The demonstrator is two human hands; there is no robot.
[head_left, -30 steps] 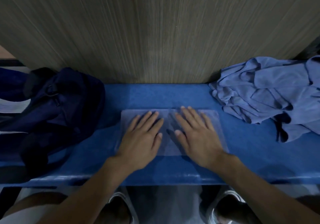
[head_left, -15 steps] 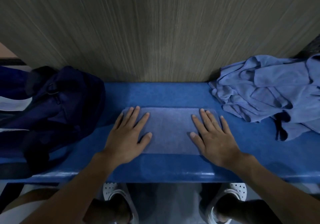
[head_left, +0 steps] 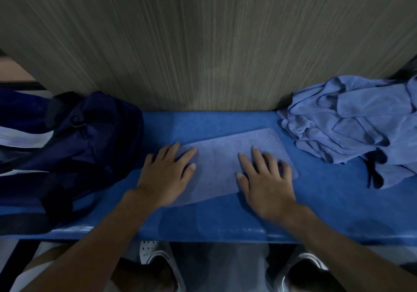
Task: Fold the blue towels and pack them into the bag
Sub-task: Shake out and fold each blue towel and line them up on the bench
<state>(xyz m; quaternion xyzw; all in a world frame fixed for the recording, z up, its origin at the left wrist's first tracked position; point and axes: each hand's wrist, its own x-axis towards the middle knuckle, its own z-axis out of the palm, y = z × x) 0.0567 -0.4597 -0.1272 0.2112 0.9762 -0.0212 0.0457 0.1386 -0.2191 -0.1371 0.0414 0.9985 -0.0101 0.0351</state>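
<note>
Bare bench (head_left: 225,120) strip behind folded towel (head_left: 225,170); wider bare band along front edge. Left end blocked by dark bag (head_left: 90,152), just beside left hand (head_left: 167,176), possibly touching (dim). Right end: heap of loose towels (head_left: 352,131). Wood-grain panel (head_left: 203,43) closes the back.

A folded towel (head_left: 225,163) lies flat at the middle of the bench (head_left: 316,201), skewed so that its right end sits farther back than its left. The left hand (head_left: 167,174) rests on the towel's left end and the right hand (head_left: 264,179) on its right half, both palm down. The bag (head_left: 90,152) sits on the bench's left end, just beside the left hand. A heap of unfolded towels (head_left: 352,129) lies on the right end, near the folded one but apart from it. A wall panel (head_left: 203,43) stands directly behind the bench, and two shoes (head_left: 158,260) show below its front edge.
</note>
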